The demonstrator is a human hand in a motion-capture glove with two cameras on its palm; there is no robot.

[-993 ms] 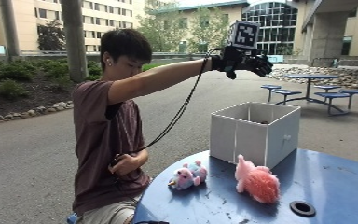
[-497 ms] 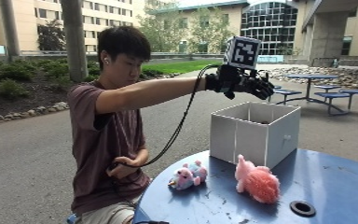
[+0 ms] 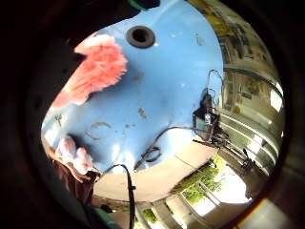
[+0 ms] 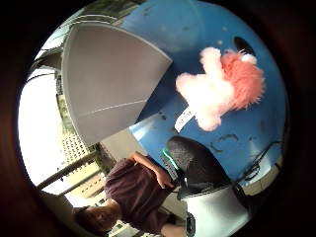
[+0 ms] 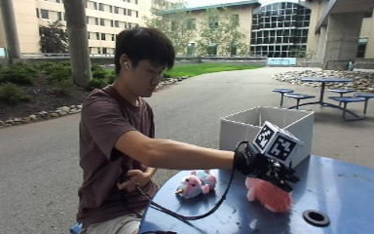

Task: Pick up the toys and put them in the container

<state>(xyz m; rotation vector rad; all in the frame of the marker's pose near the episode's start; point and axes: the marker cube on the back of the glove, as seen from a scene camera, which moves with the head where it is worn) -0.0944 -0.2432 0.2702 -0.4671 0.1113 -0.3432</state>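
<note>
I see a round blue metal table (image 5: 343,190) outdoors, with a person seated at its edge. On the table stands an open-topped square grey box (image 5: 265,129), the container. From the outside view I cannot see down into it; the thumb-side palm view shows only one of its outer grey walls, so I cannot tell what it holds.

The black-gloved right hand (image 5: 265,168) reaches out over the table, just in front of the box and directly above a fluffy coral-pink plush toy (image 5: 269,194) lying on the tabletop. The hand's fingers point downward toward the plush, but I cannot tell how far they are spread, nor whether they touch the fur. Nothing I can see is lifted off the table.

A second, smaller plush toy, pale pink with a blue patch (image 5: 196,184), lies on the table nearer the person, apart from the coral one. The person's bare hand (image 5: 137,176) is curled near their stomach.

The thumb-side palm view shows the coral plush whole, with lighter pink limbs and a white label, lying beside the box. The little-finger view adds the table's dark centre hole (image 3: 140,36) next to the coral plush, and the small plush at the table's edge.
</note>
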